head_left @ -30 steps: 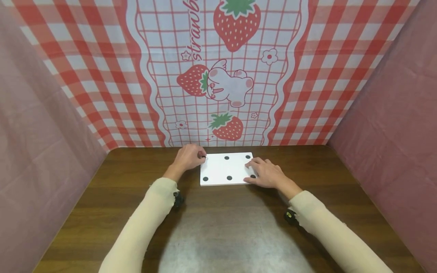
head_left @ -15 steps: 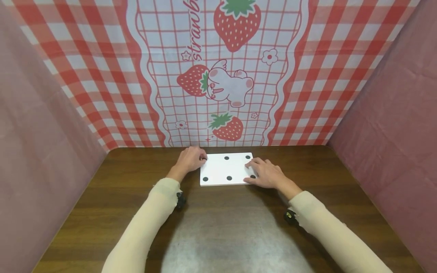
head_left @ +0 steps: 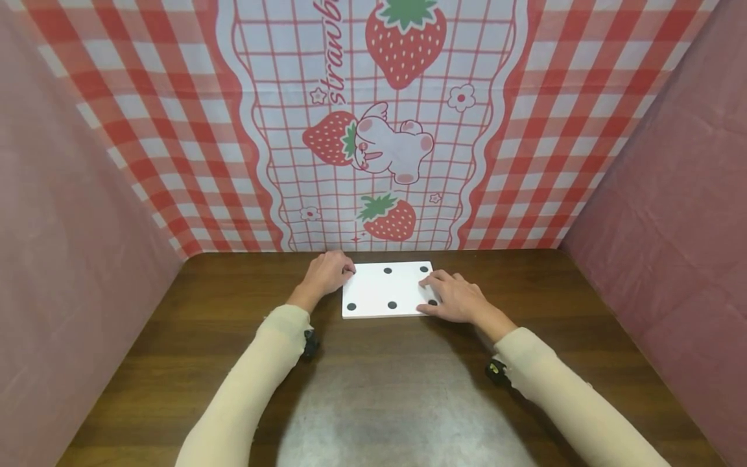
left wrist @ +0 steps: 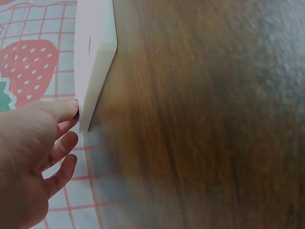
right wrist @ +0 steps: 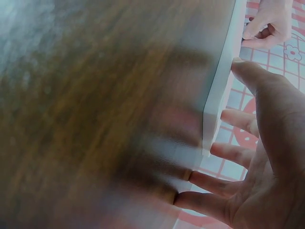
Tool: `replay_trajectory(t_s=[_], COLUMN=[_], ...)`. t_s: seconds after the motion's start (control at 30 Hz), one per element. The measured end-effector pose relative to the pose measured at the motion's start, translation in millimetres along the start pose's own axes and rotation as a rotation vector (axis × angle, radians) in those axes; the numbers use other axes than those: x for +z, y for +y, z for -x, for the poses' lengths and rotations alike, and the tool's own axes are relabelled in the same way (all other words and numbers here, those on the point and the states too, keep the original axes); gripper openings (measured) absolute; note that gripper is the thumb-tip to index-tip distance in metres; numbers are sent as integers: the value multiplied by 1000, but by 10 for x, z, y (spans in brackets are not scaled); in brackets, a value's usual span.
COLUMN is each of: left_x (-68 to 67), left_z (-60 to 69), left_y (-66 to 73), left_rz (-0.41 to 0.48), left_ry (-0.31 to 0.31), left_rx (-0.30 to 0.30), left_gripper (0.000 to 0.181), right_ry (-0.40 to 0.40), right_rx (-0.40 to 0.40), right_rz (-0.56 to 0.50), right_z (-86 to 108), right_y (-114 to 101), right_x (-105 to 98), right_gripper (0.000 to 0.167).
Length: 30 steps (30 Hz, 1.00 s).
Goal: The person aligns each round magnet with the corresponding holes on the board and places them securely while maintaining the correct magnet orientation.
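Note:
A flat white rectangular board (head_left: 373, 285) with several black round spots lies near the back of the table. My left hand (head_left: 328, 272) is at its far-left corner, with thumb and fingertips pinching a small black disc (left wrist: 77, 109) against the top; the fingers hide most of the disc. Over the board's right end, my right hand (head_left: 458, 297) rests with its fingers spread. Its thumb touches the near-right part of the board, and some fingertips reach past the right edge to the table. One black spot (head_left: 432, 302) is partly covered by this hand.
The brown wooden table (head_left: 373, 389) ends at the back against a hanging strawberry-print cloth (head_left: 403, 143). Pink curtains (head_left: 677, 168) close in both sides. A small dark camera (head_left: 496, 371) sits at the right wrist.
My left hand has shifted slightly right and lowered its pinched black disc onto the far-left corner of the board. My right hand and the board have stayed in place.

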<state>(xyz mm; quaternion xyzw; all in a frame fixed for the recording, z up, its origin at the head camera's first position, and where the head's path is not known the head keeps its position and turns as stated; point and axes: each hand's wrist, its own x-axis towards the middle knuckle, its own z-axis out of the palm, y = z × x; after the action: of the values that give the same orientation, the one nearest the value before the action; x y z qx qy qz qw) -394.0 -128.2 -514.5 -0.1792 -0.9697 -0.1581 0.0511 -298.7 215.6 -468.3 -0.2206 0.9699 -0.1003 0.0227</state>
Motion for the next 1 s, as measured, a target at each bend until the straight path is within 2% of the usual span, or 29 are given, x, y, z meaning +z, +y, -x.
replay_trajectory(t_s=[0.03, 0.17, 0.27, 0.37, 0.47, 0.53, 0.57, 0.67, 0.7, 0.77, 0.8, 1.0], left_x=[-39, -33, -142, -354, -413, -303, -206, -186, -193, -315, -371, -462], left_z=[25, 44, 121, 250, 295, 249, 192, 193, 201, 275, 324, 426], left_y=[33, 40, 127, 300, 349, 259, 157, 134, 138, 235, 285, 364], left_rz=[2, -17, -25, -29, -26, -44, -41, -42, -40, -26, -30, -55], left_ry=[-8, -2, -19, -65, -83, -58, -44, -43, -46, -70, -63, -59], left_rx=[-6, -13, -21, -33, -32, -15, 2, 21, 25, 21, 26, 30], left_gripper=[14, 16, 19, 22, 24, 25, 25, 26, 26, 27, 27, 28], right_ry=[-1, -6, -9, -8, -8, -8, -8, -10, -12, -16, -19, -33], right_rx=[4, 8, 9, 8, 6, 3, 2, 4, 7, 7, 7, -3], right_rz=[-2, -1, 1, 0, -5, -7, -6, 2, 6, 13, 16, 22], right_z=[-2, -5, -8, -13, -17, -18, -18, -19, -19, -23, -24, -3], right_y=[-1, -3, -6, -5, -5, -7, -7, -8, -6, 1, 3, 14], right_x=[4, 13, 18, 20, 22, 22, 23, 22, 21, 20, 17, -46], right_gripper=[68, 68, 68, 68, 68, 68, 68, 68, 68, 68, 68, 71])
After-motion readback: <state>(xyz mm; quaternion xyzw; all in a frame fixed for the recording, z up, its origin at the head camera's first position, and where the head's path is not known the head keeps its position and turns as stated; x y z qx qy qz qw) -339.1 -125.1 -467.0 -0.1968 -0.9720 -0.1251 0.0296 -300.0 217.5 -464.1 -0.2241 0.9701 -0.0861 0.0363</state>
